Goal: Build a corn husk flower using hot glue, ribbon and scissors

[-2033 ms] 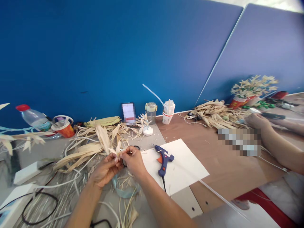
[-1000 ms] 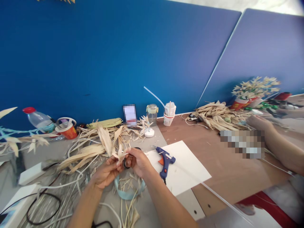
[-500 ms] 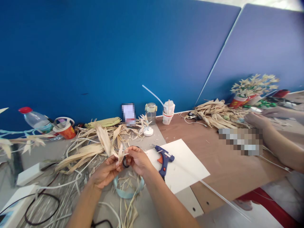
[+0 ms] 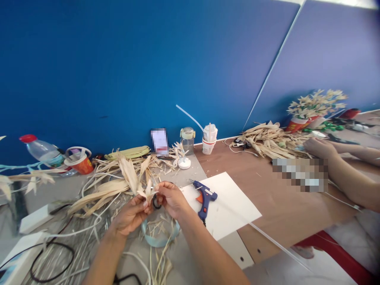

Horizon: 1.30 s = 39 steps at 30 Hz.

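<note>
A small pale corn-husk flower is held between my two hands, its pointed petals spread upward. My left hand pinches its base from the left. From the right, my right hand has its fingers closed at the tip of a petal. Just below the fingers shows a dark ring-shaped thing, partly hidden. Under my hands a light blue ribbon loop lies among husk strips. The blue glue gun rests on a white sheet to the right.
Dried husks lie behind and left of my hands, with white cables and a power strip. At the back stand a phone, a jar and cups. Another person's hands work at the right.
The flower's petals look more spread, while my hands stay almost in place. The other person's hands have shifted slightly. The view has moved a little.
</note>
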Motion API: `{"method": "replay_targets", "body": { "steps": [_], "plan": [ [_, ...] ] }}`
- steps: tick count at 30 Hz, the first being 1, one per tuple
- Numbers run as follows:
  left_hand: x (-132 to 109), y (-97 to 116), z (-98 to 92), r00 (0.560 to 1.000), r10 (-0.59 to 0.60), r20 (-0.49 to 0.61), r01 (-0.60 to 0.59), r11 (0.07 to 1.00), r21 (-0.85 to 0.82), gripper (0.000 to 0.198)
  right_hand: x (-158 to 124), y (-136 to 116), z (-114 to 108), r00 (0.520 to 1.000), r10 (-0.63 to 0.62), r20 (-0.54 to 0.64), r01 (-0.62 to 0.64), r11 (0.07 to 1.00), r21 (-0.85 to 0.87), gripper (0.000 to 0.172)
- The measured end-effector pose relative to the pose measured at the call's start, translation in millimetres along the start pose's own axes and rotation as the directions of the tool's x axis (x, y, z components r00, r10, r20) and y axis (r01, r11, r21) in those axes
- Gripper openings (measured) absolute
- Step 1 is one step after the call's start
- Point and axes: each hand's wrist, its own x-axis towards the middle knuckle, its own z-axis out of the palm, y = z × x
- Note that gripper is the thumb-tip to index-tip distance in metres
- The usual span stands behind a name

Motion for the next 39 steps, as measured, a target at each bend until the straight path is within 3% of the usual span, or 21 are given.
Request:
{"method": "replay_targets", "body": {
  "steps": [31,39],
  "plan": [
    [1.2,2.1,0.4,1.000,-0.011,-0.010,0.011,1.000,-0.009,0.022,-2.7,-3.5,0.3,0.999,0.026,0.028,-0.029,0.993,0.117,0.022],
    [2.1,5.6,0.4,1.000,0.013,0.002,-0.013,1.000,-0.001,0.018,1.8,-11.0,-6.4,0.990,0.006,-0.143,0.024,0.978,0.210,0.023]
  ]
}}
